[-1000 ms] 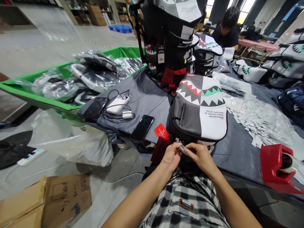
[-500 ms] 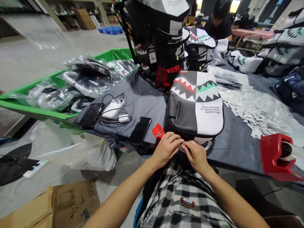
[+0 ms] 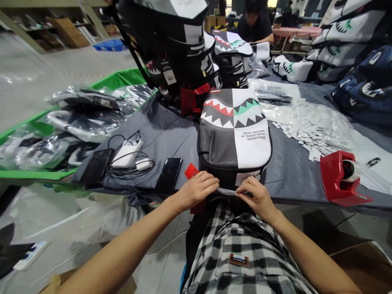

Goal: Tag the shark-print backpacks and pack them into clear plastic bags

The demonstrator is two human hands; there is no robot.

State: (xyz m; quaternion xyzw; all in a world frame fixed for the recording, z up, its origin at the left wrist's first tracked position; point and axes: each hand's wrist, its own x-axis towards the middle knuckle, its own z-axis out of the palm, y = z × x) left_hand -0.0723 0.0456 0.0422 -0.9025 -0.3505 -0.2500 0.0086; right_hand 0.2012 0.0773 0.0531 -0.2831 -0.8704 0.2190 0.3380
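A small backpack with a shark-teeth print, half dark grey and half white, lies on the cloth-covered table in front of me. At its near edge a thin pale strip is stretched between my two hands; what it is made of is hard to tell. My left hand is closed at the strip's left end, fingers bent against the bag's near side. Thumb and fingertips of my right hand pinch the other end. A red tag shows just beyond my left hand.
Left of the bag lie a black phone, a white power bank with cables, and a green-sided bin of plastic-wrapped bags. Stacked backpacks rise behind. A red tape dispenser and scattered white slips are at right.
My hands have moved apart, and the pale strip now shows between them. The whole view has shifted, so the bag and table appear farther left.
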